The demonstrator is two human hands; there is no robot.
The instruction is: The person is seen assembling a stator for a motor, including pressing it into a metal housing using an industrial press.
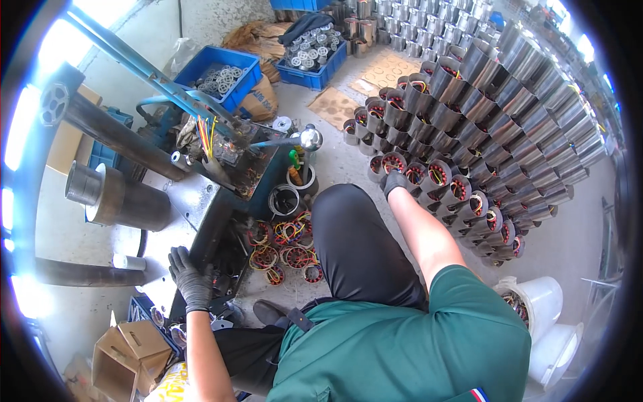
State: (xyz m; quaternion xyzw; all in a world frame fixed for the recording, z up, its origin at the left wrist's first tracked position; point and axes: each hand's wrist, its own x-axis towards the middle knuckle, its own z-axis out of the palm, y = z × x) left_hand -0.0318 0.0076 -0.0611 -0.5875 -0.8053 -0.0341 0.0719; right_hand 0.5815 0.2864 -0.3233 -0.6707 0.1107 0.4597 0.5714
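My left hand (191, 278), in a dark grey knit glove, rests flat with fingers stretched on the edge of a metal worktable (175, 249). Beside it a press holds a thick steel cylinder (130, 201). My right hand (394, 181), gloved alike, reaches out to the right and closes on the near rim of a shiny metal motor housing (404, 161). Red coils and coloured wires show inside that housing. It sits at the left end of a stacked pile of similar metal housings (482, 120). My fingertips there are partly hidden.
Several loose wound stators (295, 256) with coloured wires lie on the floor by the worktable. A ball-ended lever (311, 138) sticks out above them. Blue crates (221, 70) of metal parts stand at the back. White buckets (536, 301) are at right, a cardboard box (130, 355) at lower left.
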